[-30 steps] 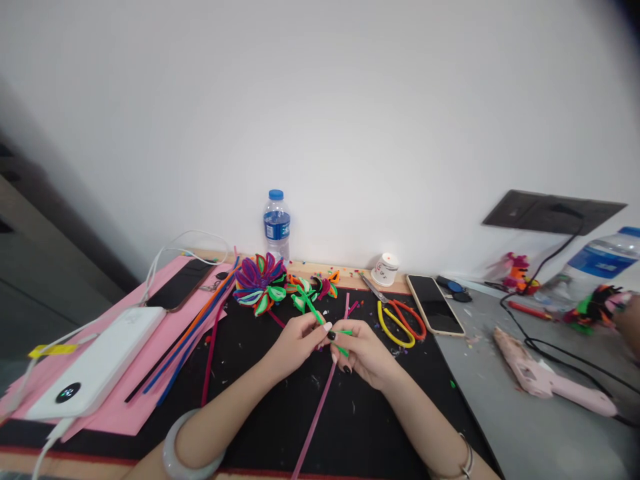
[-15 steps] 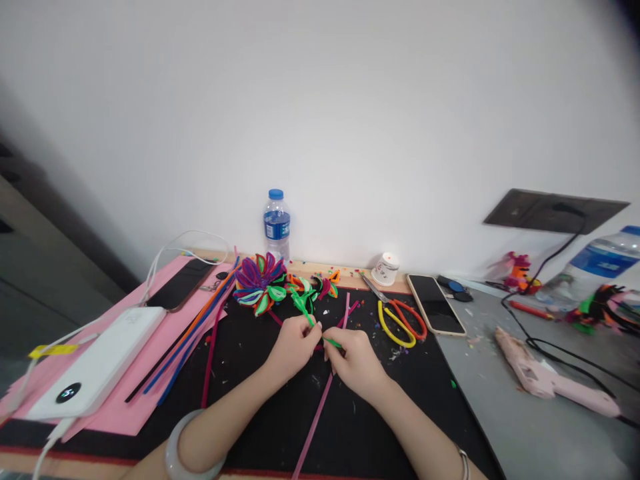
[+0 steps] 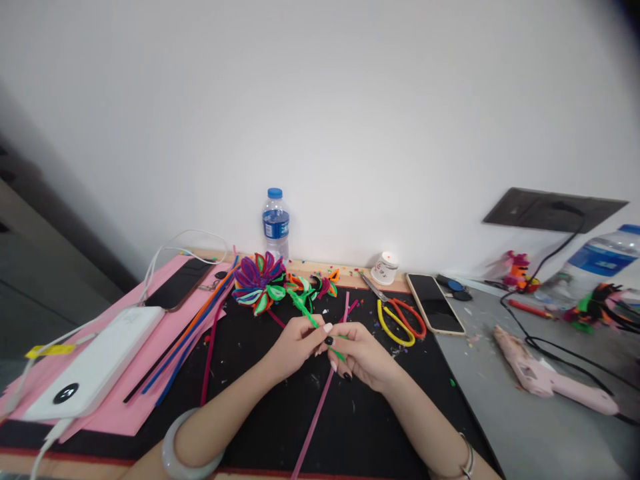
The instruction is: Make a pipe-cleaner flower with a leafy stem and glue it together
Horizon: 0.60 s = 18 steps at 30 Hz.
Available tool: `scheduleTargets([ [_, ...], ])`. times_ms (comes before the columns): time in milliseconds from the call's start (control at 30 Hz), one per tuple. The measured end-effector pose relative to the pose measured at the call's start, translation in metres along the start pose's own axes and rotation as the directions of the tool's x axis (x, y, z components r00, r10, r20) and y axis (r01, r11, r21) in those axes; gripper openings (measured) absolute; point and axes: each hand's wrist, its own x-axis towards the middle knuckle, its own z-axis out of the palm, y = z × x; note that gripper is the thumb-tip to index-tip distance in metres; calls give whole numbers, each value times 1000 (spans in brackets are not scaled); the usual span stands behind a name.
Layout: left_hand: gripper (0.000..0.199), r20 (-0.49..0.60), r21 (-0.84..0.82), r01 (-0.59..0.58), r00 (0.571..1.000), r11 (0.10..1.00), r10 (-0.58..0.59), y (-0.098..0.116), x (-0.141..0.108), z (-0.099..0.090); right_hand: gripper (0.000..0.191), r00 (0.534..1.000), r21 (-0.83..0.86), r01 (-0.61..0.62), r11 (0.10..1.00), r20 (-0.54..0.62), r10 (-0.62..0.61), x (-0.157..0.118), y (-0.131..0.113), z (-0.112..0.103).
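Between my two hands runs a green pipe cleaner (image 3: 308,316), held over the black mat (image 3: 250,407). My left hand (image 3: 295,347) pinches it between thumb and finger. My right hand (image 3: 361,353) is closed on its lower end, just right of the left fingertips, and a bit of green shows between the fingers. Beyond the hands lies a multicoloured pipe-cleaner flower (image 3: 259,283), with smaller green, orange and dark red loops (image 3: 326,284) beside it. A long pink pipe cleaner (image 3: 315,427) passes beneath my right hand.
Yellow-and-orange scissors (image 3: 400,320), a phone (image 3: 435,304) and a paper cup (image 3: 385,268) lie to the right, with a pink glue gun (image 3: 550,385) farther out. A water bottle (image 3: 275,225) stands behind. At left are pink sheets (image 3: 127,419) and a white power bank (image 3: 95,363).
My right hand has turned so its fingers show more, and its thumb now meets the left fingertips. The green end in it points lower.
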Motion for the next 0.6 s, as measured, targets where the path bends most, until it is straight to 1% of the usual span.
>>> scheduleTargets([
  [67,38,-51,89,-38,998,995,42,0,0,0,20,1000,-68,17,998,-24,-18,1,1,1],
  [133,39,-121,175,-52,990,983,74,-2,1,0,18,995,-219,49,975,-78,-67,1,3,4],
  [167,39,-158,214,-48,984,976,83,-3,1,0,17,988,-317,69,946,-112,-110,1,3,6],
  [200,39,-194,251,-36,977,967,86,-4,2,1,18,976,-428,93,899,-138,-167,1,4,8],
  [233,39,-227,283,-18,970,959,85,-6,3,1,19,960,-541,120,833,-150,-235,1,4,11],
  [300,39,-274,325,24,959,946,69,-9,3,2,21,919,-723,177,668,-122,-376,0,4,15],
  [333,39,-288,330,41,956,943,59,-10,4,2,22,900,-776,201,598,-95,-426,-1,4,17],
  [367,39,-293,325,49,955,944,51,-10,4,2,22,887,-801,217,558,-77,-455,-1,4,18],
  [400,39,-294,312,48,955,949,48,-11,4,2,22,885,-797,219,563,-80,-458,-2,4,18],
  [433,39,-286,289,42,957,956,44,-10,4,2,22,895,-763,208,612,-103,-434,-1,4,18],
  [467,39,-271,257,34,962,966,38,-9,4,1,21,914,-698,190,691,-132,-384,-1,4,17],
  [533,39,-212,172,19,977,985,18,-6,4,0,19,957,-489,141,861,-157,-246,-1,4,14],
  [567,38,-168,126,16,986,992,5,-5,3,-1,18,974,-371,116,921,-138,-179,0,3,11],
  [600,37,-119,85,17,993,996,-7,-3,3,-1,18,987,-260,93,961,-104,-123,0,3,9],
])
